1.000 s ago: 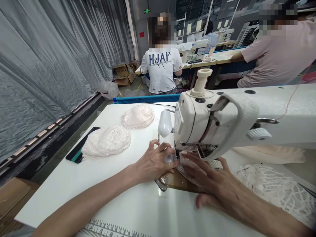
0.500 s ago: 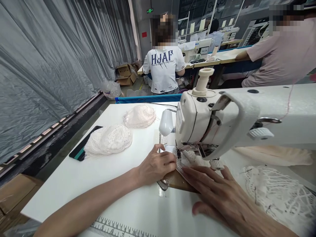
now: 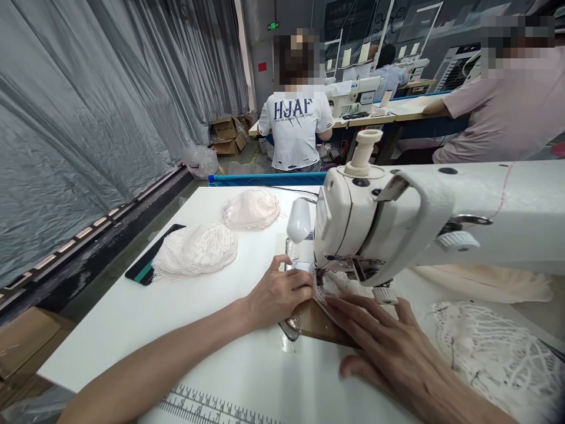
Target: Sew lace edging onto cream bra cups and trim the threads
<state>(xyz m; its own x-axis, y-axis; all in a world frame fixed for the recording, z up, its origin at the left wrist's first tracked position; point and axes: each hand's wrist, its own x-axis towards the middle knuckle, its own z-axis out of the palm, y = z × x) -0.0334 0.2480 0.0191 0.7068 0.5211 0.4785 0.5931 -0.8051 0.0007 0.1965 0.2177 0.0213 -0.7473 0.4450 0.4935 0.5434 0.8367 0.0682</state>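
A white sewing machine (image 3: 339, 224) stands over the table, its presser foot down by a piece of white lace (image 3: 324, 290). My left hand (image 3: 282, 294) is on the left of the foot, fingers curled and pinched at the lace's edge; the fingertips are partly hidden. My right hand (image 3: 384, 335) lies flat with long fingers stretched over the near right side of the lace, thumb apart on the table. Part of the lace is hidden under the machine head and my right fingers. A brown plate (image 3: 324, 327) shows beneath, between the hands.
Lace cups (image 3: 194, 250) lie stacked on a dark case (image 3: 141, 274) at left, with another pale lace pile (image 3: 251, 209) behind. More white lace (image 3: 494, 347) is at right. A printed ruler (image 3: 198, 406) runs along the near edge. Co-workers (image 3: 295, 126) sit ahead.
My left fingers have drawn back from in front of the presser foot and curled in. My right hand has slid slightly nearer me and flattened, uncovering more lace. The view has shifted slightly.
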